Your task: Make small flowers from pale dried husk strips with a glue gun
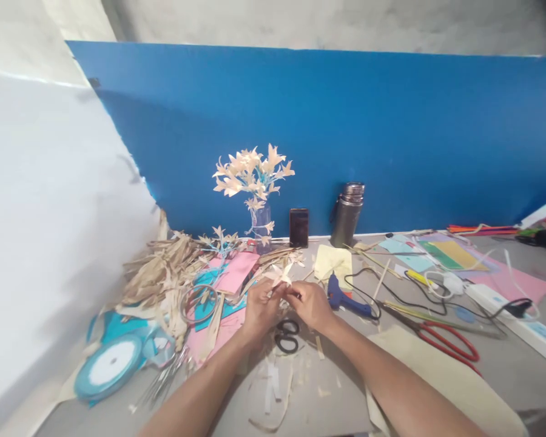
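Observation:
Both my hands meet over the middle of the table, pinching a small cream husk flower (279, 274). My left hand (260, 308) grips its base from the left with fingers closed. My right hand (310, 303) pinches it from the right. Small black-handled scissors (286, 335) lie on the table just below my hands. A blue glue gun (343, 297) rests to the right of my right hand.
A vase of cream flowers (256, 182), a phone (298, 227) and a steel flask (348, 213) stand by the blue wall. Dry husks (164, 273), coloured paper (234, 271), a blue ribbon spool (110, 364), red scissors (450, 341) and cables (437, 297) lie around.

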Tool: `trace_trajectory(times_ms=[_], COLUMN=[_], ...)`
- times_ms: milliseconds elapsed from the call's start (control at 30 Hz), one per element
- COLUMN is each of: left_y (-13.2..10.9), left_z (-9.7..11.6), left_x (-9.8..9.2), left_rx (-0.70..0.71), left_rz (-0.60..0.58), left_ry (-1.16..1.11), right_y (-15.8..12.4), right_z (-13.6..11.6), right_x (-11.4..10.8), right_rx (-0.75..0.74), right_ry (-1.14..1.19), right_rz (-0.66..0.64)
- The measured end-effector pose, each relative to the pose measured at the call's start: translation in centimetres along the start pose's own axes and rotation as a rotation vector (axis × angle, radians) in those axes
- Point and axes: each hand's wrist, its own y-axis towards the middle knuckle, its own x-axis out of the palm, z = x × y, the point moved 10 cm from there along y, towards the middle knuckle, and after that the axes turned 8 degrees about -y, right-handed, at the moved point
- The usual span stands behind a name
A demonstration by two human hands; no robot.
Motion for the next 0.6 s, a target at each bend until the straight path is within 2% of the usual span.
trace_trajectory(times_ms=[167,267,600], left_y=[0.1,0.1,-0.7], left_z=[-1.3,-1.9,-2.2], left_x=[-0.3,0.0,0.6], left_rx=[-0.096,-0.136,-0.174], left_rz=[0.062,0.048,0.045], left_ry=[-0.142,-0.21,-0.166], right_y=[-0.1,-0.4,-0.6], right_z=[0.4,0.3,1.0], right_x=[0.8,0.8,0.6], right_rx=[0.026,0.035,0.048], right_ry=[0.004,0.026,0.048], right_rz=[-0.071,-0.086,-0.032])
